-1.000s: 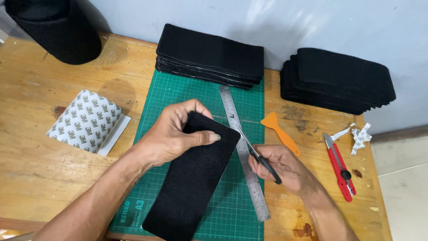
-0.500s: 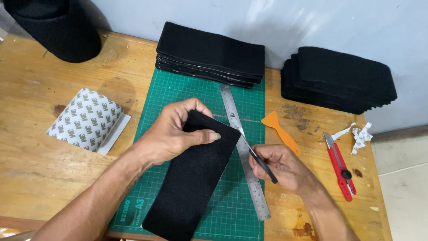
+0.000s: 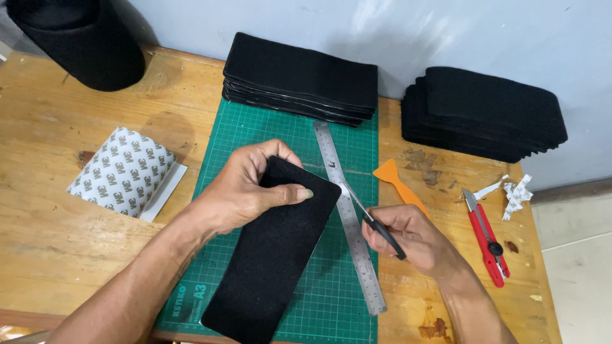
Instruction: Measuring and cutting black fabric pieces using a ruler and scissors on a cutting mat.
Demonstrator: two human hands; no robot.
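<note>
The left hand [image 3: 245, 188] is closed on the upper end of a black felt strip [image 3: 274, 248], with the thumb laid flat across its top face and the fingers curled behind the far edge. The strip is held tilted, its lower end reaching down over the near edge of the green cutting mat [image 3: 287, 137], which is spread on the wooden tabletop [image 3: 57, 248]. The right hand [image 3: 408, 242] is wrapped around the black handles of a pair of small scissors [image 3: 370, 216], and the blade tips are brought to the upper right corner of the strip; whether the blades are open or closed cannot be told. A steel ruler [image 3: 350, 220] is laid slantwise on the mat beneath the scissors, running from near the far stack down to the mat's near right corner.

At the far edge of the mat, 1 stack of black strips [image 3: 299, 86] is piled, and a 2nd black stack [image 3: 484, 111] is set well apart to the right, against the wall. An orange scraper [image 3: 398, 185] is seen just right of the mat, and a red utility knife [image 3: 484, 236] lies further right, near white paper scraps [image 3: 513, 191]. A white backing sheet with a grey printed pattern [image 3: 124, 172] rests on the tabletop left of the mat, and a large black roll [image 3: 76, 38] stands at the far left corner.
</note>
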